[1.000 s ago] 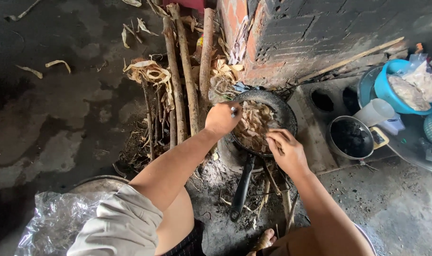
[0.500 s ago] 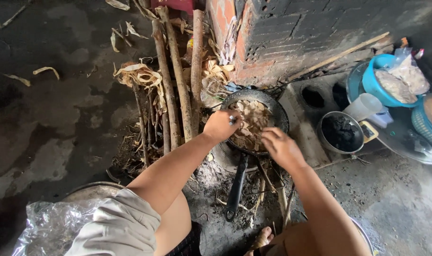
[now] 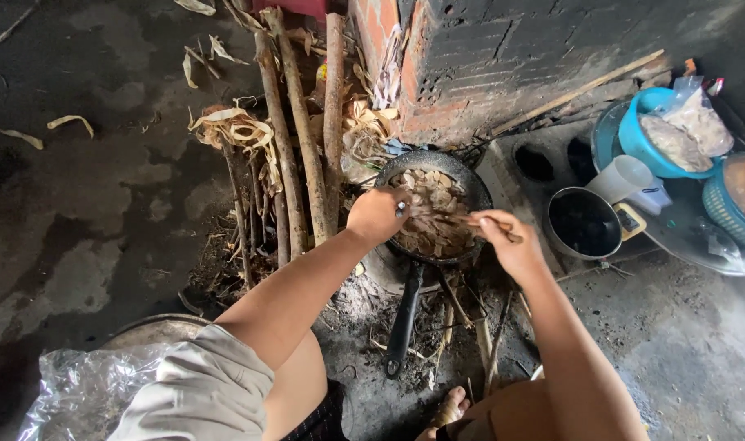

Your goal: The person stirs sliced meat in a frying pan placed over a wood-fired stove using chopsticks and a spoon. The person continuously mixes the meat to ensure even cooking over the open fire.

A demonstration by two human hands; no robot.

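Clearly, the black frying pan (image 3: 434,214) sits low on the ground over ash and sticks, just in front of the brick stove (image 3: 503,65), and it is full of pale brown food pieces (image 3: 430,212). The left hand (image 3: 378,216) is over the left part of the pan, its fingers closed on a small utensil whose kind I cannot tell. The right hand (image 3: 507,245) is at the right rim, fingers pinched on thin sticks (image 3: 470,220) that reach into the food.

I think the main danger is heat: both hands are very close to the pan, and a finger may touch the rim. The pan's long handle (image 3: 403,318) points toward the person's bare foot (image 3: 450,408), so a knock of the knee could tip the pan and spill the food into the ash. Dry husks (image 3: 234,131) and firewood poles (image 3: 303,131) lie just beside the pan and could catch fire.

The floor (image 3: 86,204) is dark, stained concrete with scattered husk strips. To the right stand a dark pot (image 3: 585,222), a white cup (image 3: 622,178) and a blue bowl (image 3: 646,135) with bagged food on a round tray (image 3: 691,245). A clear plastic bag (image 3: 78,396) lies at lower left.
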